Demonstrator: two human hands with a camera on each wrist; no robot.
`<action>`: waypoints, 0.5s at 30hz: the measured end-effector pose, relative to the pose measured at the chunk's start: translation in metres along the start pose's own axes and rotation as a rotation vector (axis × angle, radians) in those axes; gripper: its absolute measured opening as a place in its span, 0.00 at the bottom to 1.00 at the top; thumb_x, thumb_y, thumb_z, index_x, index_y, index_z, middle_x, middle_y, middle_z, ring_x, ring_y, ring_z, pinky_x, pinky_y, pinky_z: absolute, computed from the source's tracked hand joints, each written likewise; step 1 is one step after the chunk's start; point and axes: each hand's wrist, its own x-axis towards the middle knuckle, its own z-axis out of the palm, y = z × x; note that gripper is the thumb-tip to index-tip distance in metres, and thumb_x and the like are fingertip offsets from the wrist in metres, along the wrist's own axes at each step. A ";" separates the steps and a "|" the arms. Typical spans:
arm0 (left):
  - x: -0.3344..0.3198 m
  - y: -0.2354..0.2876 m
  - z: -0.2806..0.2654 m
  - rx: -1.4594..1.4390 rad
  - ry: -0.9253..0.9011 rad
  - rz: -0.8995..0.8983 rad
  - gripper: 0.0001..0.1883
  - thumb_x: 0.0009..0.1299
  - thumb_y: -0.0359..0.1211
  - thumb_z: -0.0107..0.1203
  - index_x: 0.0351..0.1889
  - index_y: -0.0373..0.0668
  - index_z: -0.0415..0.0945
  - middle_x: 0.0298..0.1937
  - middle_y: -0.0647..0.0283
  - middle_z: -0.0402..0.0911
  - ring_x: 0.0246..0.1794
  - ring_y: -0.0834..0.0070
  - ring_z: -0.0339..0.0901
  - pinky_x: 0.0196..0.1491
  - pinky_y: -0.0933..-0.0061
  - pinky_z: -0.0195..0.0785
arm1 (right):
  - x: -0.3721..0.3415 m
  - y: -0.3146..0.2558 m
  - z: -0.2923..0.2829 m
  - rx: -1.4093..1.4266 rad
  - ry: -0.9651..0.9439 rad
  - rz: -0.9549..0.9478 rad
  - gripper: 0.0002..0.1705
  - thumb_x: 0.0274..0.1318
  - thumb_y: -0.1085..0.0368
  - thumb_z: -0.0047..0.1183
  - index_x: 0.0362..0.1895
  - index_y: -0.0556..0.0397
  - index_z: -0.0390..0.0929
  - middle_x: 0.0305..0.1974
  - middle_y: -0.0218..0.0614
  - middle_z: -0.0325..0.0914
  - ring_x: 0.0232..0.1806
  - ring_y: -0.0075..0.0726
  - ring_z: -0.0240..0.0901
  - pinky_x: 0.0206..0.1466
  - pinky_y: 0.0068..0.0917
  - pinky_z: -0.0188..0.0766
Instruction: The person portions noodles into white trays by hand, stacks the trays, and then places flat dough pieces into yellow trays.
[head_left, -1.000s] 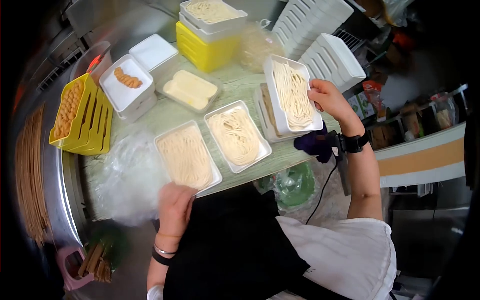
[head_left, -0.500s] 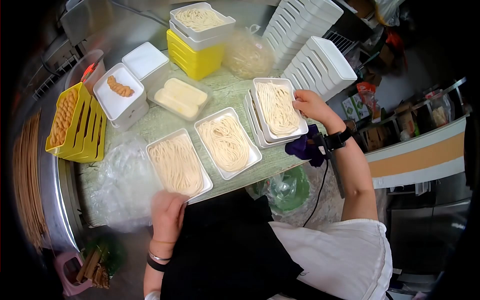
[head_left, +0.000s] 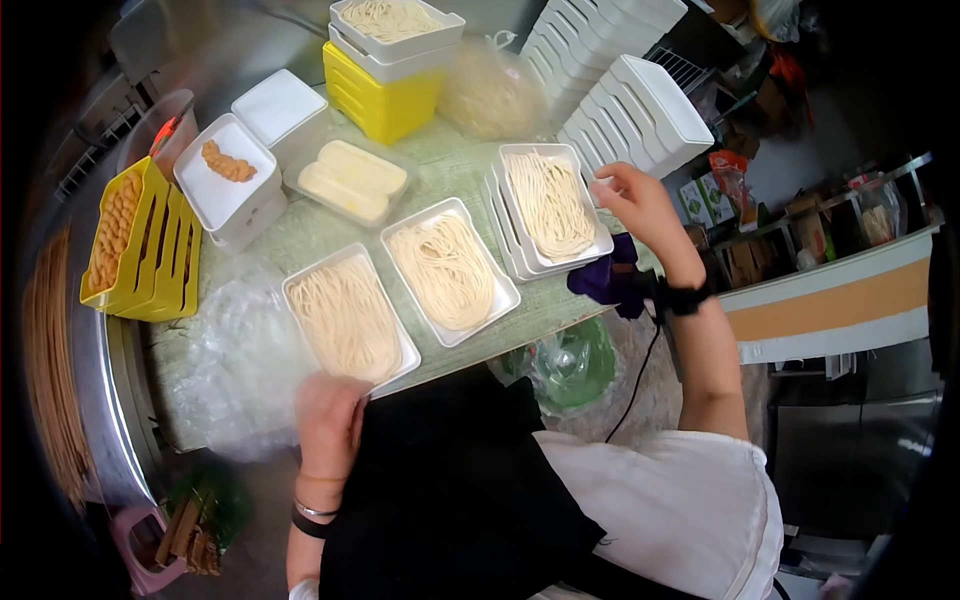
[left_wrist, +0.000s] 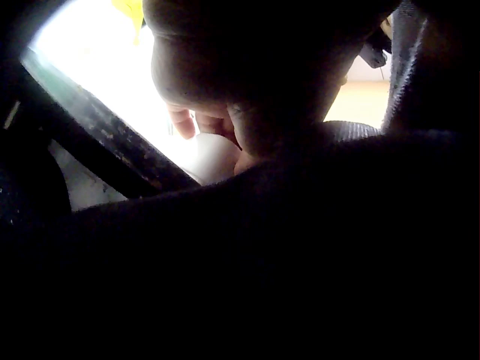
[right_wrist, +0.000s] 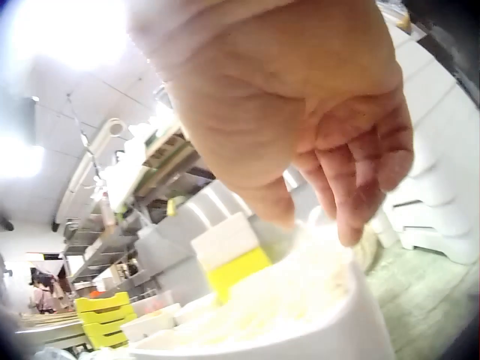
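In the head view my left hand (head_left: 328, 415) is at the near corner of a white tray of noodles (head_left: 348, 318) by the table's front edge. The left wrist view, mostly dark, has the thumb and fingers pinching a white edge (left_wrist: 214, 159). Beside that tray lies a second tray of noodles (head_left: 445, 272). On the right, another noodle tray (head_left: 550, 203) tops a stack of white trays. My right hand (head_left: 645, 212) is just off this stack's right rim, fingers loosely bent and nothing held. The right wrist view puts its fingertips (right_wrist: 349, 232) above the rim.
Behind the trays is a clear tub with pale blocks (head_left: 352, 182). Yellow trays of twisted dough (head_left: 125, 235) stand at left, near a white container holding one twist (head_left: 228, 160). A clear plastic bag (head_left: 235, 345) lies front left. Stacked white trays (head_left: 640, 120) rise at back right.
My right hand has let go of the right noodle tray, which now sits squarely on the stack after being lowered. The left hand stays at its tray's corner.
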 end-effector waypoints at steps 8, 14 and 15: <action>-0.002 -0.003 0.000 0.011 -0.008 -0.002 0.10 0.59 0.22 0.61 0.37 0.44 0.78 0.35 0.56 0.77 0.39 0.52 0.73 0.44 0.55 0.65 | -0.115 -0.099 0.089 -0.113 0.002 -0.486 0.14 0.54 0.69 0.59 0.47 0.50 0.79 0.42 0.40 0.79 0.39 0.52 0.79 0.40 0.39 0.77; -0.009 -0.008 -0.004 0.031 0.014 0.000 0.10 0.58 0.22 0.61 0.37 0.43 0.78 0.35 0.56 0.77 0.38 0.52 0.73 0.44 0.56 0.66 | -0.134 -0.087 0.129 -0.062 -0.122 -0.352 0.13 0.53 0.70 0.59 0.45 0.50 0.78 0.42 0.39 0.79 0.39 0.49 0.79 0.39 0.37 0.77; -0.013 -0.009 -0.007 0.042 0.006 -0.024 0.10 0.58 0.22 0.61 0.37 0.43 0.78 0.35 0.56 0.77 0.39 0.52 0.73 0.44 0.56 0.66 | -0.138 -0.088 0.132 -0.038 -0.103 -0.351 0.13 0.53 0.71 0.60 0.44 0.50 0.78 0.41 0.38 0.78 0.38 0.49 0.79 0.38 0.37 0.76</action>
